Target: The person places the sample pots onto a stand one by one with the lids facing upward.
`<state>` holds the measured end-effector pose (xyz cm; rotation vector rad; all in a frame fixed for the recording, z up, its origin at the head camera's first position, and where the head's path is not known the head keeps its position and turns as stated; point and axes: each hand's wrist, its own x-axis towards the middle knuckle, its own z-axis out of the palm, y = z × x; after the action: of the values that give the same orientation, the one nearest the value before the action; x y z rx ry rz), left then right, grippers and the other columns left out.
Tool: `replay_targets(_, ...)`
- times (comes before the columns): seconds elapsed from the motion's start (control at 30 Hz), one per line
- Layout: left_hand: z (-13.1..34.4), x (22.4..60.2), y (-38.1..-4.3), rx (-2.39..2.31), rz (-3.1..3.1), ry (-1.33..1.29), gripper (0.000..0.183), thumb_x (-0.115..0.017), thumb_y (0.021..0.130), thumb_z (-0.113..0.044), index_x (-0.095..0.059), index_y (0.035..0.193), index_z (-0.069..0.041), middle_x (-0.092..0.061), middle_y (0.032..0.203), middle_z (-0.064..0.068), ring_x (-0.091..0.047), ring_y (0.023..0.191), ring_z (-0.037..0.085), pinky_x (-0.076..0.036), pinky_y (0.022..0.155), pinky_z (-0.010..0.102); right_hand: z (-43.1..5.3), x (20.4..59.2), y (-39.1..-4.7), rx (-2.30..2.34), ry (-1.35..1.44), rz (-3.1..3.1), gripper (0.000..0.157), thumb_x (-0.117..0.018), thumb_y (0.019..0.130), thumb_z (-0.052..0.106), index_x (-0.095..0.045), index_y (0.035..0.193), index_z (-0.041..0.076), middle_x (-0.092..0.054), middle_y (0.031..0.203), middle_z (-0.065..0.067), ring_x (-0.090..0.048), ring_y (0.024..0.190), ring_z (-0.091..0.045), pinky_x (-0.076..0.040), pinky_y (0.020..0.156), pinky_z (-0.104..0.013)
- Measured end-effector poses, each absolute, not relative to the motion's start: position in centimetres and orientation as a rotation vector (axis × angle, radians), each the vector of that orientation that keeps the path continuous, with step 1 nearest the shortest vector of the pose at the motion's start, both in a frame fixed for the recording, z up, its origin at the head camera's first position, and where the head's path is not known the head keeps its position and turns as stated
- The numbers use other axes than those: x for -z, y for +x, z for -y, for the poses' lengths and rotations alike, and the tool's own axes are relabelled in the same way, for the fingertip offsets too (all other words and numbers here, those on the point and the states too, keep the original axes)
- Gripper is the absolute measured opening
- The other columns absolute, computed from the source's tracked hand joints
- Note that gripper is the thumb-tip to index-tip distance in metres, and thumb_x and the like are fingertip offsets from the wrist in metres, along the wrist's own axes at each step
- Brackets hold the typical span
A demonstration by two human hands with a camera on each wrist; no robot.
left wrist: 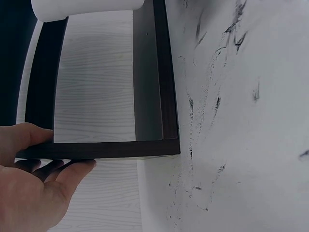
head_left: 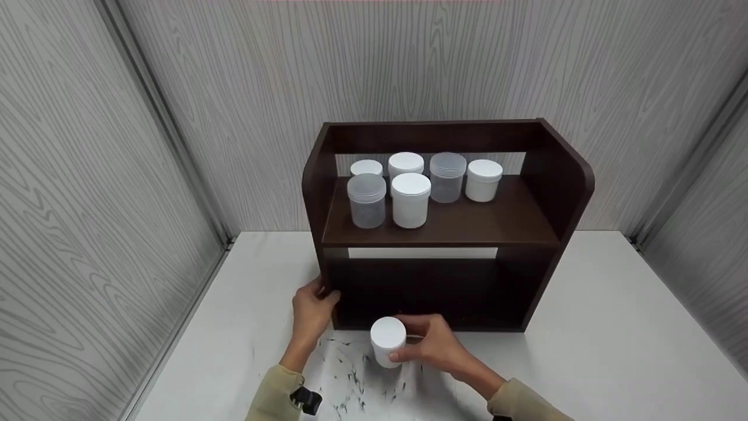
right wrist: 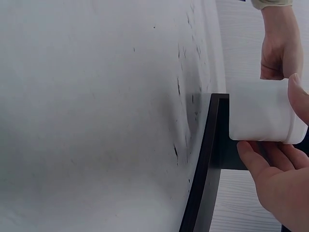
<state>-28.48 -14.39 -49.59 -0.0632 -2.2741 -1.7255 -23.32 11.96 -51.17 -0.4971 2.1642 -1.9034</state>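
A white lidded jar (head_left: 388, 342) is pinched between the thumb and fingers of my right hand (head_left: 435, 345), in front of the lower opening of a dark brown two-tier shelf (head_left: 441, 241). In the right wrist view the jar (right wrist: 258, 111) appears on its side, thumb above and fingers below. My left hand (head_left: 312, 310) grips the front edge of the shelf's left side panel. In the left wrist view the thumb of that hand (left wrist: 34, 188) lies on one side of the panel (left wrist: 101, 151) and the fingers on the other.
On the upper tier stand several lidded jars, some white (head_left: 411, 202), some translucent (head_left: 367, 202). Dark scuff marks (head_left: 353, 377) streak the white table (head_left: 590, 362) before the shelf. Wood-grain panels (head_left: 234, 70) wall in the back and sides.
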Motion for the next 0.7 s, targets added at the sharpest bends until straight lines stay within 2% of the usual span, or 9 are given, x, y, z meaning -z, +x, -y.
replay_targets(0.47, 14.4, 49.6, -28.5, 1.710, 2.285, -0.054, 0.049, -0.067, 0.096, -0.001, -0.056, 0.142, 0.014, -0.063, 0.137, 0.029, -0.065, 0.123, 0.043, -0.058, 0.097, 0.046, -13.3, 50.4, -22.6, 1.931, -0.479, -2.122, 0.071, -0.094, 0.079, 0.007, -0.063, 0.141, -0.004, -0.068, 0.134, -0.021, -0.065, 0.123, -0.042, -0.060, 0.095, -0.042)
replay_targets(0.7, 14.5, 49.6, -28.4, 1.685, 2.310, -0.039, 0.050, -0.067, 0.097, -0.002, -0.055, 0.144, 0.013, -0.064, 0.136, 0.029, -0.066, 0.122, 0.040, -0.058, 0.096, 0.045, -14.0, 50.1, -22.2, 1.932, -0.480, -2.102, 0.068, -0.094, 0.079, 0.009, -0.066, 0.140, -0.001, -0.070, 0.133, -0.018, -0.067, 0.122, -0.038, -0.060, 0.094, -0.041)
